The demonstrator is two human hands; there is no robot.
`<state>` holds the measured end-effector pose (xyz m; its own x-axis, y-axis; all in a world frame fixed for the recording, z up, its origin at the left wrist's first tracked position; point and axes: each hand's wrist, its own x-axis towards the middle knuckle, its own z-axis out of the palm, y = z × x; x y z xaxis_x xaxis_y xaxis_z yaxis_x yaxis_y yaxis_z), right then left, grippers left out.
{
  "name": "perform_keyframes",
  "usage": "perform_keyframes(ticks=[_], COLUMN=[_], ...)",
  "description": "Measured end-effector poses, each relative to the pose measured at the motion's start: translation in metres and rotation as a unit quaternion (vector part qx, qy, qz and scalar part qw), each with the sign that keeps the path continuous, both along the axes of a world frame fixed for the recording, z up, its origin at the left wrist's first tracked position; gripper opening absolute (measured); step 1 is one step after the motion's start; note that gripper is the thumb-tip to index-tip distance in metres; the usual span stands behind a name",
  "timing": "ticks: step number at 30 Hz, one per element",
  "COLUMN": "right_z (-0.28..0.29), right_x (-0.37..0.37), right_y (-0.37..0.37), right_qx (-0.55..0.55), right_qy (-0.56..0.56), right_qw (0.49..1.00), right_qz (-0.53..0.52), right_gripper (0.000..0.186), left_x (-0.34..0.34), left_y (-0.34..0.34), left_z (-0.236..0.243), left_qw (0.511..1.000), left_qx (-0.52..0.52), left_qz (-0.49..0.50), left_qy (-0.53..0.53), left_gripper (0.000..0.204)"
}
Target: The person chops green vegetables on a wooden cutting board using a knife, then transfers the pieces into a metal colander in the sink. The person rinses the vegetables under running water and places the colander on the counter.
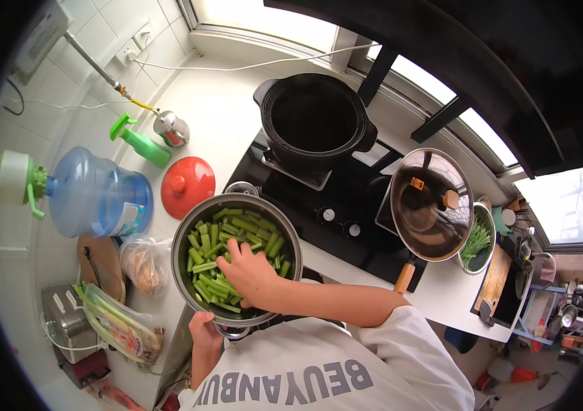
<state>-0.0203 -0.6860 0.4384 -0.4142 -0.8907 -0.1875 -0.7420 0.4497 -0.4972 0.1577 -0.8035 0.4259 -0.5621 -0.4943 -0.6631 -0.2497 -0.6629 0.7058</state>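
A wide steel pot (293, 241) full of cut green celery pieces (210, 257) stands at the counter's near edge, in front of my body. My right hand (245, 272) reaches into it, palm down. Its fingers are spread and rest on the celery, gripping no piece that I can see. Low on the pot's near left side, my left hand (204, 331) is closed against the wall beside the near handle (234, 333). Part of its fingers are hidden by the pot.
A black pot (313, 116) sits on the black stove (298, 212). Right of it lies a lidded pan (428, 205) and a bowl of chopped greens (477, 244). A red lid (187, 186), green spray bottle (142, 145) and blue water jug (99, 192) stand left.
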Motion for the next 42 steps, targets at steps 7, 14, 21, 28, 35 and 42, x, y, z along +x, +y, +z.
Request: perform_keyframes(ticks=[7,14,21,28,35,42], right_z=[-0.002,0.002,-0.014,-0.025,-0.013,-0.034], right_x=[-0.002,-0.003,-0.006,-0.008,-0.017,-0.011], right_y=[-0.024,-0.062,-0.098,-0.109,-0.110,-0.112], right_qx=[0.060,0.073,-0.006,-0.025,0.001,-0.040], right_qy=[0.074,0.156,0.094,0.071,0.019,0.081], right_qw=[0.994,0.978,0.992,0.995,0.999,0.995], right_qz=[-0.050,-0.122,-0.085,-0.071,-0.028,-0.038], right_gripper=[0.079,0.051,0.067,0.063,0.059,0.051], left_x=[-0.021,-0.023,-0.037,-0.042,-0.051,-0.059], left_y=[-0.024,-0.076,-0.101,-0.105,-0.104,-0.092], left_z=[0.005,0.001,0.011,0.011,0.023,0.031], left_qw=[1.000,0.994,0.998,0.999,1.000,0.999], left_qx=[-0.005,-0.017,0.028,0.026,0.011,-0.016], left_qz=[-0.007,-0.108,-0.044,-0.021,-0.008,0.021], left_qy=[0.001,0.022,-0.019,-0.023,-0.026,-0.030], left_gripper=[0.052,0.063,0.054,0.052,0.053,0.053])
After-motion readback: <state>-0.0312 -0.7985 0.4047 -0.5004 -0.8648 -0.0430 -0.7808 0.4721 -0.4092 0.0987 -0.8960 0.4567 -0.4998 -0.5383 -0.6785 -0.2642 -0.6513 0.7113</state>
